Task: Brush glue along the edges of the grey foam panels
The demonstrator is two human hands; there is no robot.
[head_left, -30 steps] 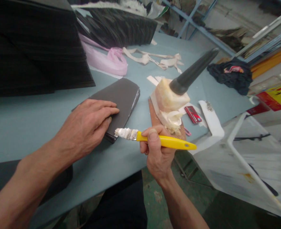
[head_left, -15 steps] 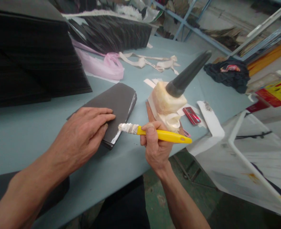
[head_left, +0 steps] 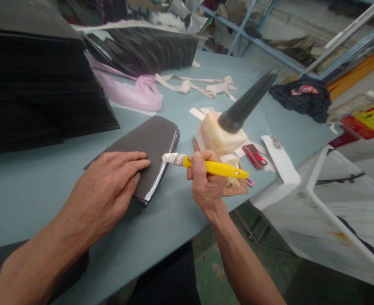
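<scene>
My left hand [head_left: 107,182] lies flat, fingers stretched out, on a stack of dark grey sheets [head_left: 142,140]. A white strip of paste runs along the stack's right edge. In my right hand [head_left: 206,178] is a brush with a yellow handle [head_left: 217,168], its bristles coated in white. The bristle tip is at the right edge of the top sheet, over the white strip. Just beyond my right hand stands a cream block-shaped container [head_left: 220,131] with a black tapered piece [head_left: 249,101] rising from it, on a brown board [head_left: 236,189].
Tall stacks of black sheets [head_left: 40,89] stand at the left and back of the blue-green table [head_left: 24,182]. A pink plastic bag [head_left: 132,93], white strips [head_left: 187,87] and a red device [head_left: 254,156] lie on it. A white bin [head_left: 301,224] stands off the table's right edge.
The brush has moved up along the stack's right edge, and the white strip behind it is longer. My left hand stays on the stack. The view has shifted slightly.
</scene>
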